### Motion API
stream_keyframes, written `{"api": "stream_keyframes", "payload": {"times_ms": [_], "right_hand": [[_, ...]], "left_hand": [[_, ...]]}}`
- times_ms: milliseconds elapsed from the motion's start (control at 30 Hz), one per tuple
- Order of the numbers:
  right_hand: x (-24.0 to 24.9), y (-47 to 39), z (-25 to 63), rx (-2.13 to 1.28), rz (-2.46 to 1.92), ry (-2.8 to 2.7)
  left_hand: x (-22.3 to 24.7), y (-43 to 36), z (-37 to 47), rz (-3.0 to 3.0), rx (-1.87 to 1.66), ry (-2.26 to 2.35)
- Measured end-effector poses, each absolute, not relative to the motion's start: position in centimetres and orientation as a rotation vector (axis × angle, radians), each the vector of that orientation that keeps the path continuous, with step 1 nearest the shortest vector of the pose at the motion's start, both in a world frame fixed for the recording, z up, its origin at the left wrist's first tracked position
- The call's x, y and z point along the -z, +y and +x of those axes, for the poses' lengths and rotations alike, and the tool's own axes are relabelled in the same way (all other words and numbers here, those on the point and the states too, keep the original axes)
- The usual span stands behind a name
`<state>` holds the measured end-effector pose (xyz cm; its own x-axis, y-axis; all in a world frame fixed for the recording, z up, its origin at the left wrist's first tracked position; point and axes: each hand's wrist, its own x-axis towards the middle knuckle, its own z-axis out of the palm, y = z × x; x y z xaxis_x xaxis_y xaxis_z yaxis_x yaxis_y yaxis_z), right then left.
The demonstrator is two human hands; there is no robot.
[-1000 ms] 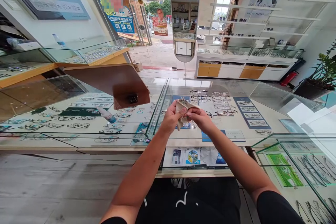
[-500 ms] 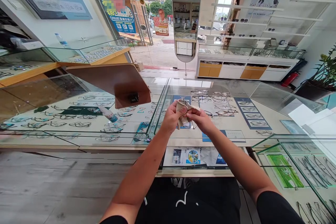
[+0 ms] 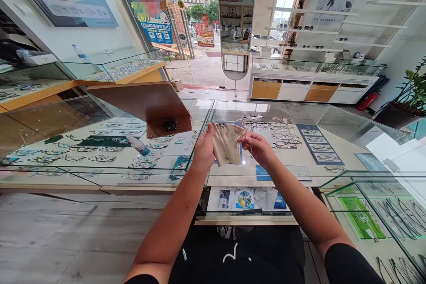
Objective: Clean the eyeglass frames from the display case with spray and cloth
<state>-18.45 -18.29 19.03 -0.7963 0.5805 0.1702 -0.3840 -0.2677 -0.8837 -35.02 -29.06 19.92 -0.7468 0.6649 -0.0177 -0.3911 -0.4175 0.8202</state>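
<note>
A beige cleaning cloth (image 3: 227, 145) with dark lettering along its top edge hangs spread out from my left hand (image 3: 204, 149), which is closed on its left side. My right hand (image 3: 257, 145) pinches a pair of thin-rimmed eyeglasses (image 3: 250, 152) at the cloth's right edge. Part of the eyeglasses is hidden behind the cloth and my fingers. Both hands are held above the glass display counter (image 3: 233, 178), close together.
Rows of eyeglasses (image 3: 282, 133) lie inside the counter. To the left are a brown tilted panel (image 3: 143, 102) and a small bottle (image 3: 138, 145). An oval mirror (image 3: 235, 26) stands beyond, and a potted plant (image 3: 406, 97) is at the right.
The cloth was bunched up between both hands and now hangs open from my left hand. My hands have moved slightly apart, the right one keeping the eyeglasses.
</note>
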Motion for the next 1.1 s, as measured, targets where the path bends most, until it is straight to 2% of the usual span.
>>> {"api": "stream_keyframes", "payload": {"times_ms": [400,567,700,967,1100], "right_hand": [[-19.4,-18.2,-18.3,-2.132,-0.255,-1.375],[-19.1,-18.5,-18.4,-1.999,-0.232,-1.509],[-18.7,-19.4,-18.6,-1.677,-0.240,-1.732],[-18.0,-20.8,-18.6,-0.634,-0.214,-2.231],[-17.7,-21.3,-18.9,-0.172,-0.311,-2.415]], "left_hand": [[-20.9,-34.8,-44.6,0.670,-2.338,1.524],[-21.5,-36.0,-45.1,0.468,-2.424,1.455],[-21.4,-35.0,-42.2,0.482,-2.332,1.267],[-21.3,-31.3,-34.7,0.376,-2.049,1.022],[-21.6,-30.9,-33.2,0.435,-2.020,1.019]]}}
